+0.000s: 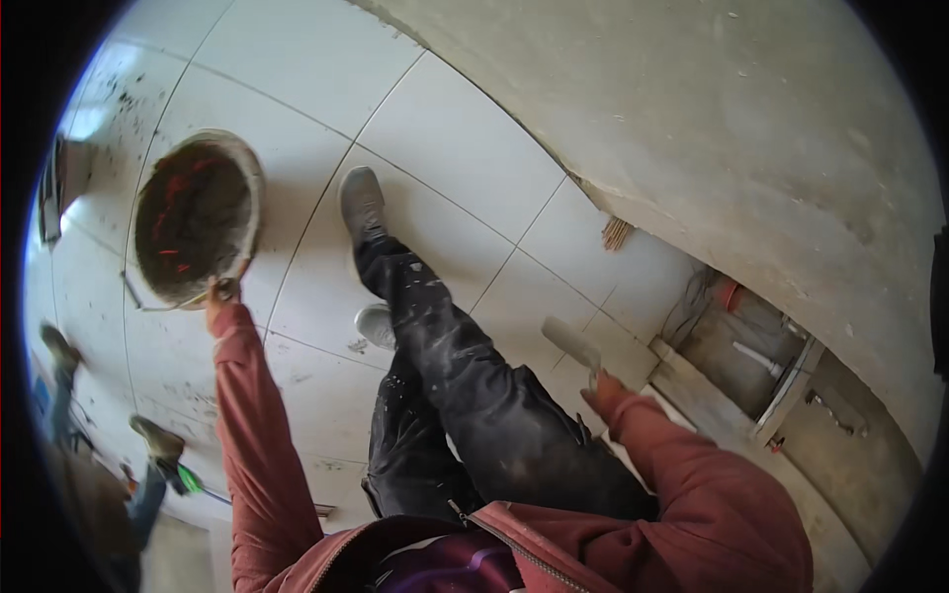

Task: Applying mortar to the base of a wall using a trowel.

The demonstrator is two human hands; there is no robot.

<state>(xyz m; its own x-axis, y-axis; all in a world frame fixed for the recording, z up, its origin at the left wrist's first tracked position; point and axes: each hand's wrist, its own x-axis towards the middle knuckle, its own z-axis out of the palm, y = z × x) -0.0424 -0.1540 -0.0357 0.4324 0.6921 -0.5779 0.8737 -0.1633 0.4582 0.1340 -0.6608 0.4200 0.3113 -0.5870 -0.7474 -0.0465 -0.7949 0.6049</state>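
At the left, my left hand is closed on the near rim of a round bucket. Grey mortar coats or fills its inside, with a few orange-red marks on it; how deep it goes I cannot tell. A thin wire handle hangs off the bucket's near left side. My right hand grips a trowel by its handle, which the fingers mostly hide. Its pale, flat blade points up and left, over the tiled floor and apart from the bucket.
White floor tiles run up to a bare plastered wall. A bundle of thin sticks lies by the wall. An open recess with a white pipe is at the right. Another person's shoes show at the lower left.
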